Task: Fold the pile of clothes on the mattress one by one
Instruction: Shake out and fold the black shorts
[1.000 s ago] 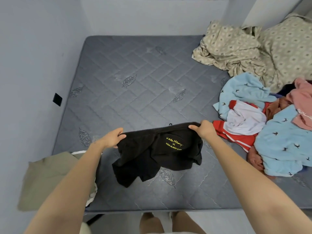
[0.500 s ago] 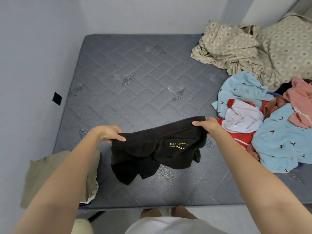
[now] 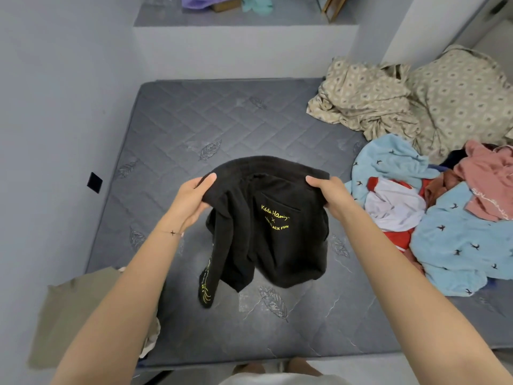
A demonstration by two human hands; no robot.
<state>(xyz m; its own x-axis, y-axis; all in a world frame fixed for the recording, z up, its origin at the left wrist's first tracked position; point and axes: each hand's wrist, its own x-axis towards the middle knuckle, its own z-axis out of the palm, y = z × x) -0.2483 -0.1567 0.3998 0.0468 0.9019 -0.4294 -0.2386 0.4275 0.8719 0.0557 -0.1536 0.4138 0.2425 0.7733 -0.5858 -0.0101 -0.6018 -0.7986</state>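
Black garment (image 3: pixel 272 223) held above mattress (image 3: pixel 177 129); left hand (image 3: pixel 191 198), right hand (image 3: pixel 330 194) each pinching top edge.

Lighting even, soft and cool; shadows faint. No glare. Wide-angle bending at frame edges; focus generally sharp.

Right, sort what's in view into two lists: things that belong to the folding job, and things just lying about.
Job: black garment, gripped by left hand and right hand; clothes pile, on the mattress.
Lying about: beige patterned bedding; purple cloth and teal cloth on the far ledge; black square on the wall.
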